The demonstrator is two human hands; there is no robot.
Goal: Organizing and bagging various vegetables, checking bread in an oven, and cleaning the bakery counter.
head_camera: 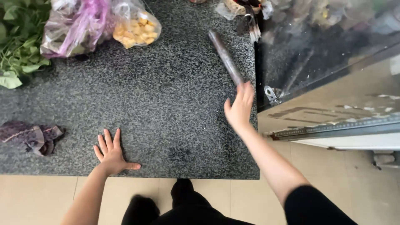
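Granite counter (pixel 166 96), one rod (pixel 225 56), two hands

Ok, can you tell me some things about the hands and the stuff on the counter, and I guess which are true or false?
1. The left hand lies flat on the speckled counter. True.
2. The right hand holds a spoon. False: it holds a long dark stick.
3. Leafy greens lie at the far left corner. True.
4. The clear bag holds red berries. False: it holds yellow pieces.
5. The left hand grips the purple cloth. False: the cloth lies apart from it.
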